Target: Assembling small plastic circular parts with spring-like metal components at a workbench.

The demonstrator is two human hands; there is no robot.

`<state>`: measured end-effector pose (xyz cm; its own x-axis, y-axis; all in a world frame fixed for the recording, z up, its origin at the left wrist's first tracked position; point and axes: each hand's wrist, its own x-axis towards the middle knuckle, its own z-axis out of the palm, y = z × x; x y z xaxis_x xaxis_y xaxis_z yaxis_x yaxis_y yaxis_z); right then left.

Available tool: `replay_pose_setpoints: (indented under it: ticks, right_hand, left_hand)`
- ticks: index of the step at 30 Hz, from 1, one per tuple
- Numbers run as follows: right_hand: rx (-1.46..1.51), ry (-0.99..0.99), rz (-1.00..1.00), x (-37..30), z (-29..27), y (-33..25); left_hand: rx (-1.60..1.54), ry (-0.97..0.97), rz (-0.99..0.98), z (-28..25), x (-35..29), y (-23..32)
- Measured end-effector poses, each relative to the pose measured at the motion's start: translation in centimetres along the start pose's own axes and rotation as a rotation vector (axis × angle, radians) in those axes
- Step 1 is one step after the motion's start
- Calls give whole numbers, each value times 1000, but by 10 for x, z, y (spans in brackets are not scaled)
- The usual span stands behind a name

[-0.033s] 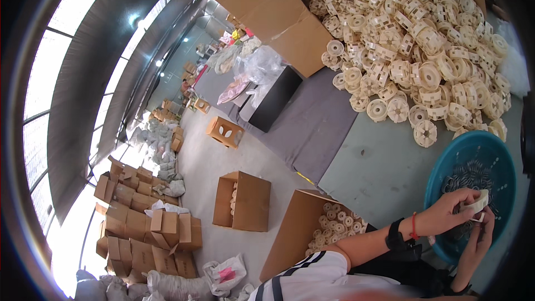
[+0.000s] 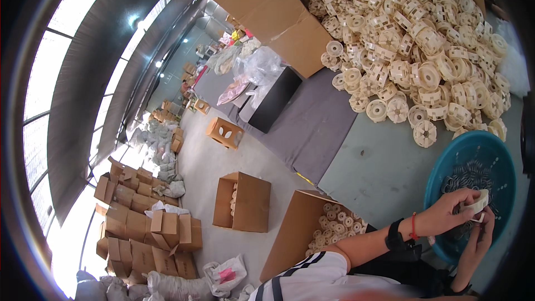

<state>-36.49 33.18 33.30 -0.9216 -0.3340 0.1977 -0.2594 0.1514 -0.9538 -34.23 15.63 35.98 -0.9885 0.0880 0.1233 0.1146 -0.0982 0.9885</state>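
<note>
Above a blue-green plastic basin (image 2: pixel 436 175), my left hand (image 2: pixel 450 212) is closed around a cream plastic wheel-shaped part (image 2: pixel 478 203). My right hand (image 2: pixel 480 241) comes in from the lower right, its fingertips pressed against the same part from below. Both hands partly cover this part, so its full shape is hidden. Small metal springs or rings (image 2: pixel 471 177) lie heaped in the basin under my hands. Beyond the basin, a large pile of similar cream plastic parts (image 2: pixel 412 50) spreads over the grey-green table (image 2: pixel 384 161).
A cardboard box of cream parts (image 2: pixel 290 234) stands beside my left arm. Another box (image 2: pixel 253 200) and a brown stool (image 2: pixel 224 132) are on the floor. A black tray (image 2: pixel 276 100) with plastic bags sits on the grey cloth. Stacked cartons (image 2: pixel 134 223) fill the left.
</note>
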Motion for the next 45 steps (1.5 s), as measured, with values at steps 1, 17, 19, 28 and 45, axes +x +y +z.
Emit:
replay_pose_setpoints:
  ticks: [1, 17, 19, 28, 45]
  right_hand:
    - [9, 10, 1, 0, 1, -1]
    - [-35, -41, -39, 1, 0, -7]
    - [-22, -37, -11, 0, 0, -12]
    - [36, -5, 12, -1, 4, -8]
    - [114, 12, -56, 1, 1, -11]
  left_hand:
    - [6, 1, 5, -1, 1, -1]
    - [-246, 38, -89, 1, 1, -1]
    - [-273, 57, -86, 2, 2, -4]
    - [-6, 57, -81, -2, 0, 5]
    - [44, 204, -42, 0, 0, -4]
